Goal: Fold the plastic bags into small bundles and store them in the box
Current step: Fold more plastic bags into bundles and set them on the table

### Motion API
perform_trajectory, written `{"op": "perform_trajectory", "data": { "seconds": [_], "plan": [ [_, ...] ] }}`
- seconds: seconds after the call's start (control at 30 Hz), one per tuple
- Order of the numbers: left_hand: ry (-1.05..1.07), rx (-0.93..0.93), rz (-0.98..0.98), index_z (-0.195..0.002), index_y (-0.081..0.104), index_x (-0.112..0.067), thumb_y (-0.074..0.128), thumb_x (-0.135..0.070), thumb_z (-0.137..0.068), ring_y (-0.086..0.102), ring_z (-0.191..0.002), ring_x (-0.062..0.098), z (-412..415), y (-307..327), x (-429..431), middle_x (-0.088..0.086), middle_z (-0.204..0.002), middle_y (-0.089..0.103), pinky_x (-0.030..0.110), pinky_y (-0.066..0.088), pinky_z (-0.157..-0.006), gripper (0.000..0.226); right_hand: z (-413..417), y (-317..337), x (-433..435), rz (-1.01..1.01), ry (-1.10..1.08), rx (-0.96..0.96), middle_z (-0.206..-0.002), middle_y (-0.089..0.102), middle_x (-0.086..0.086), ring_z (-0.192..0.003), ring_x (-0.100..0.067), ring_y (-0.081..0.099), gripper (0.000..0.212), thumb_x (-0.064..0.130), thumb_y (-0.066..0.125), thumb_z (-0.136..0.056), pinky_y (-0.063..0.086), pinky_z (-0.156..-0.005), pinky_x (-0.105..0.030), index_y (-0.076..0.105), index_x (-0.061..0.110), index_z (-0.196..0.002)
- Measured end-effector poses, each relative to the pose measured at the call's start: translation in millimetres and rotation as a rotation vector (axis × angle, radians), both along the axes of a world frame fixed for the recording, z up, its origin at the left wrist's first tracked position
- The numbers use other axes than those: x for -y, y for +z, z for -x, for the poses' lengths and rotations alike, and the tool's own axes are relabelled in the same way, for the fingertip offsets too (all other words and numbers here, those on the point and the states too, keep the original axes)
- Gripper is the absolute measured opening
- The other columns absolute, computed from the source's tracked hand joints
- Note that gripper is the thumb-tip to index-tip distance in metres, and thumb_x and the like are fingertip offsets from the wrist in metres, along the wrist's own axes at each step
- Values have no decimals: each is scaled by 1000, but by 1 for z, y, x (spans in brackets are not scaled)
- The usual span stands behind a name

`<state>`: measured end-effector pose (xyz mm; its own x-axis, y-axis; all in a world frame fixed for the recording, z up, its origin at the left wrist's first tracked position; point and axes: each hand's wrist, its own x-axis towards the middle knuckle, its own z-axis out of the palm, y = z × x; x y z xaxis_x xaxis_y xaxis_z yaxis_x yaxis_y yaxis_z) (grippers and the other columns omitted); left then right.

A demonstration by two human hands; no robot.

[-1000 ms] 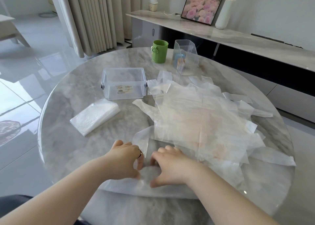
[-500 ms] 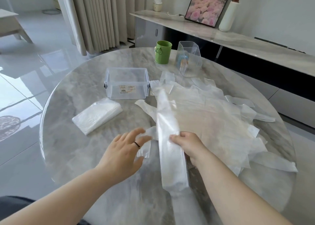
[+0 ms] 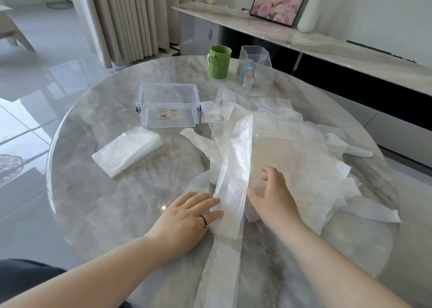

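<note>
Two hands flank one plastic bag, folded lengthwise into a narrow strip (image 3: 233,181), near the front of the tabletop (image 3: 98,214). The left hand (image 3: 189,216) lies flat, its straight fingers pressing the strip's left edge. The right hand (image 3: 273,198) is spread and relaxed just beside the right edge, resting on the loose pile of bags (image 3: 304,149); it grips nothing.

Risks noted:
- The strip's upper part stands raised off the pile. Unpressed thin film is likely to spring open and lose the fold.
- The strip overlaps the pile, so drawing it clear may drag neighbouring bags.
- Its near end trails toward the tabletop's front edge; on so glossy a surface it may slide off.

Containers:
- The clear box (image 3: 168,105) stands behind the work, open-topped, with no bundle visible inside.
- A flat folded stack (image 3: 127,153) lies outside the box, in front of it and to its left.
- The ribbed holder (image 3: 256,77) contains small blue and orange items, not identifiable.
- The green cup (image 3: 219,61) stands beside the holder; its contents are not visible.
</note>
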<state>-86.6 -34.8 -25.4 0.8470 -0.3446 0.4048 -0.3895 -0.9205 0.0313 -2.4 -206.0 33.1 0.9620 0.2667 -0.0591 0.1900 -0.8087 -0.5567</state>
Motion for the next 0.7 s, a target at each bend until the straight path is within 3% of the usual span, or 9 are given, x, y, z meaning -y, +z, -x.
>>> {"op": "perform_trajectory", "data": {
  "seconds": [0.07,0.1,0.17,0.27,0.4,0.53,0.63,0.7],
  "plan": [
    [-20,-17,-20,-86,75,-28,37,-14,-80,64,-98,13,0,-1,1,-7,-98,72,27,36,-91,41,14,-4,19,132,249,432,-111,52,-7,-102,-24,53,38,16,55,-79,47,-82,-32,50,10,-116],
    [-29,-30,-25,-84,76,-28,30,-10,-87,68,-94,11,0,1,2,-9,-97,72,26,36,-91,49,23,-10,27,163,392,553,-106,53,-6,-97,-21,51,35,19,50,-73,49,-80,-31,51,12,-108],
    [-41,-25,-49,-82,76,-28,8,-14,-98,69,-89,8,1,5,5,-11,-94,72,25,36,-90,71,42,-25,39,243,669,620,-110,46,-2,-101,-17,46,39,28,43,-68,43,-88,-29,47,18,-105],
    [-55,-37,-52,-82,76,-26,4,-17,-99,70,-86,7,3,7,7,-12,-92,73,25,37,-89,75,61,-36,38,265,860,603,-118,42,-1,-107,-16,44,48,38,52,-63,37,-99,-30,44,22,-108],
    [-83,-93,-24,-83,76,-23,35,-19,-85,70,-85,6,13,18,-1,-12,-89,73,25,36,-90,41,65,-36,29,298,854,642,-121,41,-1,-110,-13,42,72,51,69,-53,25,-106,-34,43,21,-113],
    [-36,-114,-35,-84,76,-27,27,-23,-93,69,-85,3,33,30,-21,-16,-89,72,24,35,-92,50,68,-34,17,250,830,564,-123,53,2,-113,-9,44,65,49,55,-62,21,-108,-31,43,19,-118],
    [-21,-114,-9,-81,75,-34,4,-27,-100,68,-83,-2,48,33,-27,-22,-89,71,16,41,-87,74,66,-28,5,-53,718,417,-106,67,-5,-103,-12,47,43,23,41,-66,21,-105,-21,47,15,-108],
    [-27,-139,0,-80,74,-38,7,-24,-99,67,-82,-5,55,29,-28,-24,-90,70,10,47,-79,72,58,-23,-8,-198,593,382,-95,69,-9,-96,-16,47,35,14,36,-69,27,-99,-20,46,15,-103]
  ]
}}
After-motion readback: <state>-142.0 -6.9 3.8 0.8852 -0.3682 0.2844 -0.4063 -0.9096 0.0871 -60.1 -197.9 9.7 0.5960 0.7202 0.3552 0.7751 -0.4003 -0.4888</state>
